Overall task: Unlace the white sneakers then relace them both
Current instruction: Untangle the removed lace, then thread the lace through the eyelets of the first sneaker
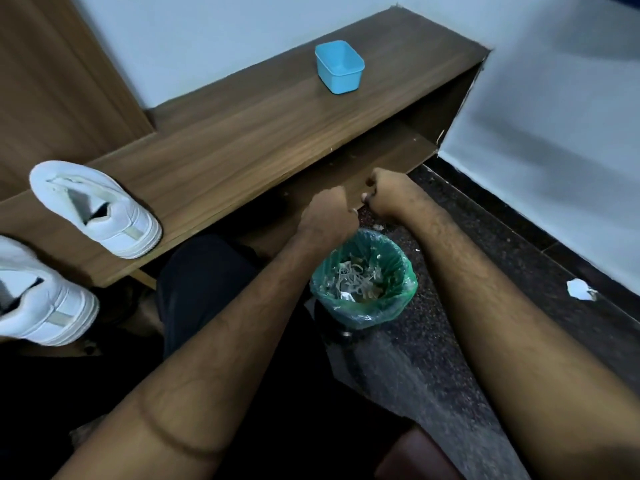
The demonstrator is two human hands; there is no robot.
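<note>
Two white sneakers stand on the wooden bench at the left, heels toward me: one (100, 209) farther back, the other (38, 296) at the frame's left edge. Their tongues gape and I see no laces in them. My left hand (327, 213) and my right hand (388, 192) are stretched out close together above the small bin, well right of the shoes. Both fists are curled, knuckles up. Whether they pinch anything between them is hidden from me.
A small bin with a green liner (363, 282) holds pale shreds below my hands. A blue plastic tub (339, 65) sits far back on the bench (242, 133). A crumpled white scrap (580, 289) lies on the dark floor at right. My dark-trousered knee (207, 271) is under the bench edge.
</note>
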